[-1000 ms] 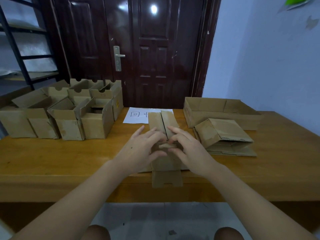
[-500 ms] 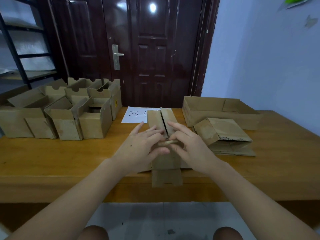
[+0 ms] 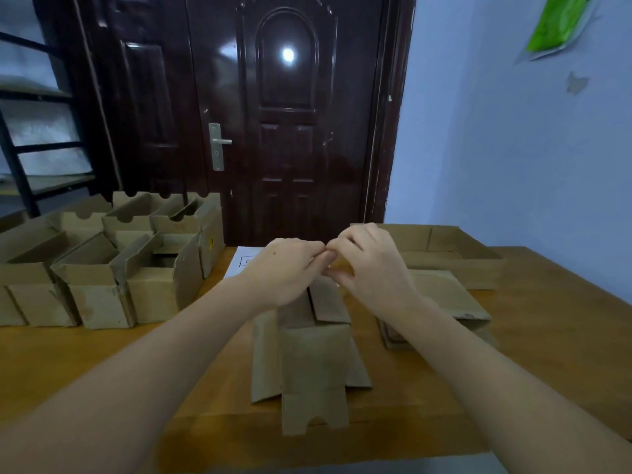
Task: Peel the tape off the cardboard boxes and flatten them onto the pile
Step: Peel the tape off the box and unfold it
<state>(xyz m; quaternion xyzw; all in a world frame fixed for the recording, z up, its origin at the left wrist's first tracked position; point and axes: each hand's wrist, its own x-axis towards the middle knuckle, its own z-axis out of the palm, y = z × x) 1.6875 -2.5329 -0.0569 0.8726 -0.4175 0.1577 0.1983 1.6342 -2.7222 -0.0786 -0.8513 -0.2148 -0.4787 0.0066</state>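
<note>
Cardboard box (image 3: 309, 357), creased brown flaps, under both hands (image 3: 284, 268)

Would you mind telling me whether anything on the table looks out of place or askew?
The opened box under the hands lies with one flap hanging over the table's near edge. The top flattened box on the pile to the right sits crooked, partly sprung open. Nothing looks spilled.

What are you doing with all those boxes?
A person is working on the cardboard box at the table's near edge. The left hand and right hand meet above it, fingertips pinched together, probably on tape too small to see. Open boxes wait on the left; a flattened pile lies on the right.
</note>
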